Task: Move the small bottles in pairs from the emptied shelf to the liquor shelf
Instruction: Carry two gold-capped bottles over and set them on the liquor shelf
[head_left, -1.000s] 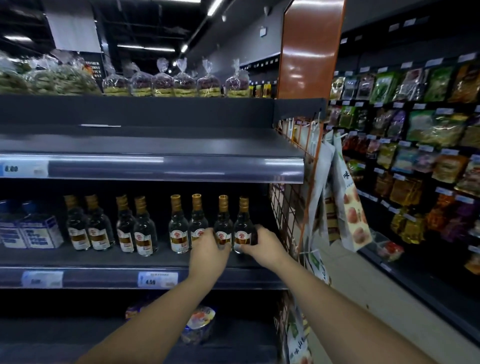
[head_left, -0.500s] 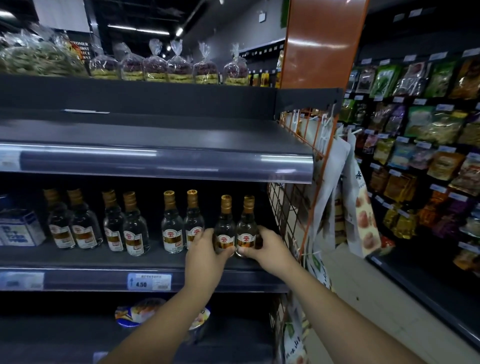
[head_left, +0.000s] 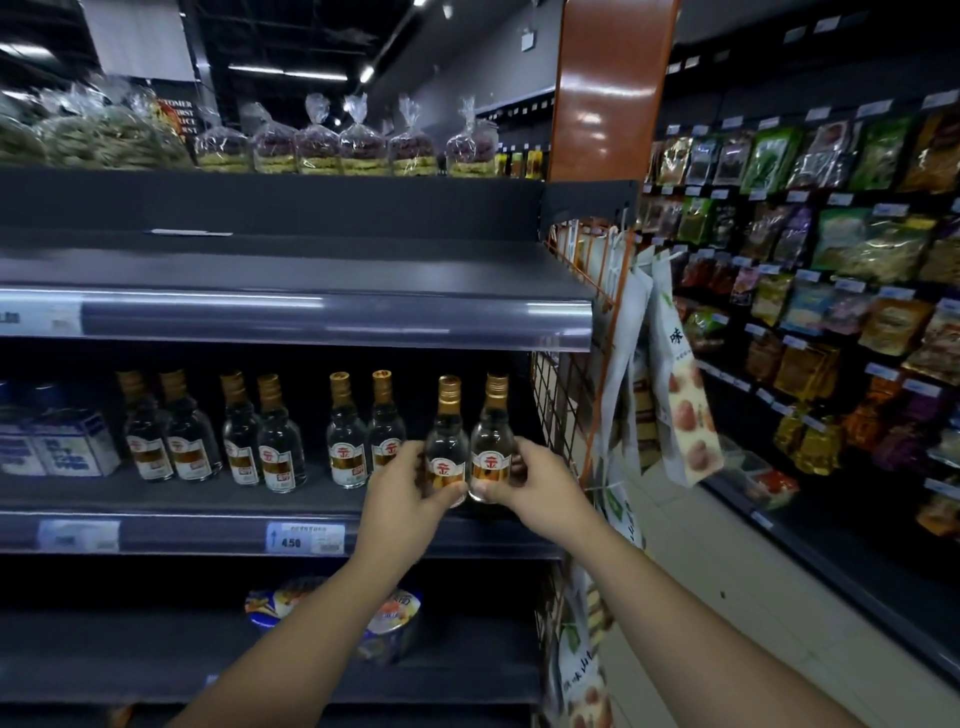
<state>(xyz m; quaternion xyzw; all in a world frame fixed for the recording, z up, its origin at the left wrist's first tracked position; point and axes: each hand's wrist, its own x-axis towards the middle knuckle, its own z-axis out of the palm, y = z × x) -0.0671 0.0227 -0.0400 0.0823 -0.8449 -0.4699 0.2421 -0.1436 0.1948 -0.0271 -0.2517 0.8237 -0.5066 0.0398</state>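
Two small clear bottles with gold caps stand side by side at the right end of the middle shelf (head_left: 156, 535). My left hand (head_left: 402, 493) grips the left bottle (head_left: 447, 441) low around its label. My right hand (head_left: 530, 480) grips the right bottle (head_left: 491, 436) the same way. Both bottles look raised slightly off the shelf and drawn toward me. Three more pairs of the same bottles (head_left: 363, 431) stand in a row to the left on that shelf. The shelf above (head_left: 311, 270) is bare.
Blue-white boxes (head_left: 57, 447) sit at the shelf's far left. An orange wire rack (head_left: 587, 364) with hanging snack bags closes the shelf's right end. A round tin (head_left: 395, 618) lies on the lower shelf. Bagged goods line the top shelf. An aisle runs along the right.
Both hands have closed on the rightmost pair of bottles and drawn them up and out from the row toward me. The camera has moved closer.
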